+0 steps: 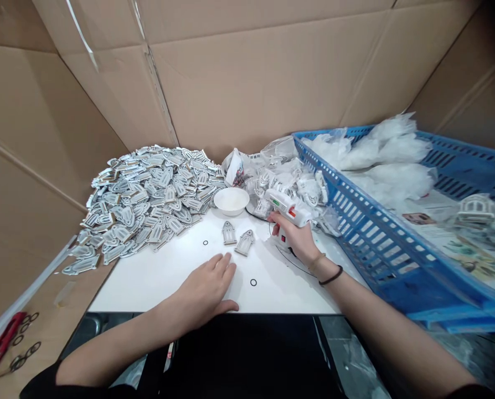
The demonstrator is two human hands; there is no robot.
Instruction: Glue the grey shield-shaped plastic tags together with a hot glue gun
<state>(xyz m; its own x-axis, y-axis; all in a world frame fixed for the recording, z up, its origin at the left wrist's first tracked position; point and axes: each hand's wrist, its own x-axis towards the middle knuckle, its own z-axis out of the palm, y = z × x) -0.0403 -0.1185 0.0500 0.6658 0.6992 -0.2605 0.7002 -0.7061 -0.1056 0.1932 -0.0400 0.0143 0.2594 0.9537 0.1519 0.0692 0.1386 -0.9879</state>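
Note:
My right hand [294, 235] is wrapped round a white glue gun [287, 206] with a red and green mark, its nozzle toward the back left. Flat on the white table [156, 288] rests my left hand [210, 282], fingers stretched out and holding nothing. Just beyond its fingertips lie two small grey window-shaped pieces, one on the left [228, 233] and one on the right [245, 243]. A small black ring [253, 282] is on the table to the right of that hand, and another ring [205, 243] lies further left. Behind the two pieces stands a white bowl [231, 200].
A large heap of similar pieces [156, 194] covers the back left. Plastic-bagged pieces [284, 177] lie at the back right, beside a blue crate [380, 249] with more bags. Red-handled scissors [4, 338] and several rings are at the lower left. Cardboard walls surround the table.

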